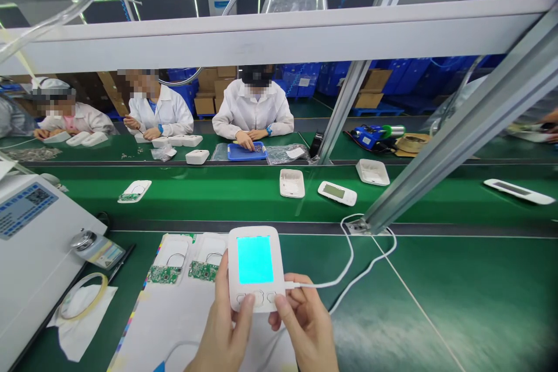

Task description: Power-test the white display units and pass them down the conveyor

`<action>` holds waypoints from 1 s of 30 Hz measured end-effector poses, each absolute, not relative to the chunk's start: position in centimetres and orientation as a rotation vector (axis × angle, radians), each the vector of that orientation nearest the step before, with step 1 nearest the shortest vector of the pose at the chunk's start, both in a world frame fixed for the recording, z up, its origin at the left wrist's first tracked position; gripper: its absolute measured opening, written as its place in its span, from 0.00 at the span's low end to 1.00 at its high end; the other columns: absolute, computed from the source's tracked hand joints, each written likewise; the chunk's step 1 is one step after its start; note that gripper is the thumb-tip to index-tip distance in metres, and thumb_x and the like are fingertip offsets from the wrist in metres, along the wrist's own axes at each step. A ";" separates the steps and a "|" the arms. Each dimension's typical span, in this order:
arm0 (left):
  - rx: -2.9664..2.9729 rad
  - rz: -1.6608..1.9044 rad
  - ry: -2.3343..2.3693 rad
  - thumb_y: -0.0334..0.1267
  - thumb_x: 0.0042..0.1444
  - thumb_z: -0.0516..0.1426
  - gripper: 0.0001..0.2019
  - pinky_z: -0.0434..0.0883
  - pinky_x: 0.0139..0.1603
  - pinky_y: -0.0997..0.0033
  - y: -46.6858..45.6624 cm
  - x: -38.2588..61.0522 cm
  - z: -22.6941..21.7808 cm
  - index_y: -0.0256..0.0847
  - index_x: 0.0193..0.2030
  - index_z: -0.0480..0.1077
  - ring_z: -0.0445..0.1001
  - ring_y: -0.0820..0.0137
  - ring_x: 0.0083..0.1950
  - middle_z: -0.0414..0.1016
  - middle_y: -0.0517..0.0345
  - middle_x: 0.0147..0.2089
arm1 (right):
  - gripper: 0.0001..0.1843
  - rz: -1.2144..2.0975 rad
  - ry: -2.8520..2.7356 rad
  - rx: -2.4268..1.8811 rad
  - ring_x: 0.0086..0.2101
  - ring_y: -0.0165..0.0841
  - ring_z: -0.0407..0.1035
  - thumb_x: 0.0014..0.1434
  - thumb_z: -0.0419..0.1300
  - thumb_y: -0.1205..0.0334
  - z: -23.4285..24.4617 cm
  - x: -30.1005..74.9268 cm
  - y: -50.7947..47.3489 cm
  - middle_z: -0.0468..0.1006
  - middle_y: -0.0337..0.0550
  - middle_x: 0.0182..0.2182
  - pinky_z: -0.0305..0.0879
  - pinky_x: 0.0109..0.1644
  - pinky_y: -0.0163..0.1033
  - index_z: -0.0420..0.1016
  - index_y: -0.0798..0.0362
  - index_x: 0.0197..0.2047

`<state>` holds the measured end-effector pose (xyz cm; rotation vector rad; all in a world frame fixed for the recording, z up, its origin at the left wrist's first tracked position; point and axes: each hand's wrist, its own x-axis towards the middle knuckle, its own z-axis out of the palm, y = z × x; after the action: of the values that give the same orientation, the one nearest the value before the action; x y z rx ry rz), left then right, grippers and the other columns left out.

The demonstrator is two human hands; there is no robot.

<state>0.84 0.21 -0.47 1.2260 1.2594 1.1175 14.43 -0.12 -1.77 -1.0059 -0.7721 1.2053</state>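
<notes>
I hold a white handheld device (255,244) upright over the bench; its screen glows cyan. My left hand (224,331) grips its lower left edge, thumb pressed near the buttons. My right hand (305,328) grips its lower right corner, thumb beside the buttons. A white cable (349,264) is plugged into the device's right side and loops away across the green mat. Just left of the device lie two open white housings with green circuit boards (183,270) on a white sheet.
A grey machine (30,238) stands at left, with a tape ring (82,296) beside it. White housings (292,183) ride the green conveyor (436,197). Three people in white coats work across it. A slanted aluminium strut (453,139) rises at right.
</notes>
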 end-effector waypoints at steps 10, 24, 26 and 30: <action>1.289 1.135 1.164 0.59 0.70 0.44 0.42 0.61 0.23 0.70 0.0 0.8 -0.6 0.37 0.77 0.26 0.62 0.69 0.23 0.66 0.63 0.25 | 0.20 1.170 -0.764 -1.012 0.21 0.33 0.71 0.59 0.68 0.45 -1.8 14.3 -0.1 0.79 0.39 0.25 0.68 0.25 0.36 0.73 0.50 0.45; 1.281 1.168 1.163 0.56 0.71 0.46 0.40 0.65 0.23 0.73 -0.1 0.9 -0.7 0.41 0.77 0.28 0.63 0.71 0.24 0.70 0.61 0.28 | 0.20 1.179 -0.793 -1.044 0.22 0.34 0.73 0.60 0.67 0.44 -1.7 14.6 -0.2 0.82 0.40 0.26 0.69 0.26 0.36 0.73 0.49 0.46; 1.204 1.216 1.137 0.55 0.70 0.50 0.38 0.67 0.23 0.75 0.3 0.4 -0.9 0.43 0.77 0.36 0.66 0.71 0.26 0.72 0.60 0.31 | 0.19 1.148 -0.817 -1.064 0.22 0.35 0.73 0.62 0.65 0.43 -1.8 14.9 -0.1 0.82 0.41 0.26 0.70 0.26 0.37 0.77 0.50 0.45; 0.935 1.150 1.107 0.52 0.62 0.61 0.33 0.60 0.13 0.79 3.3 -2.0 -1.3 0.40 0.68 0.58 0.66 0.74 0.16 0.71 0.65 0.24 | 0.24 1.037 -0.880 -1.137 0.24 0.37 0.74 0.63 0.61 0.40 -2.1 15.7 0.2 0.85 0.50 0.32 0.72 0.26 0.40 0.84 0.52 0.34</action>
<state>-2.00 3.28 -1.33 0.9355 1.1074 1.1501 15.71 0.19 -2.10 -1.1370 -0.8803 1.0365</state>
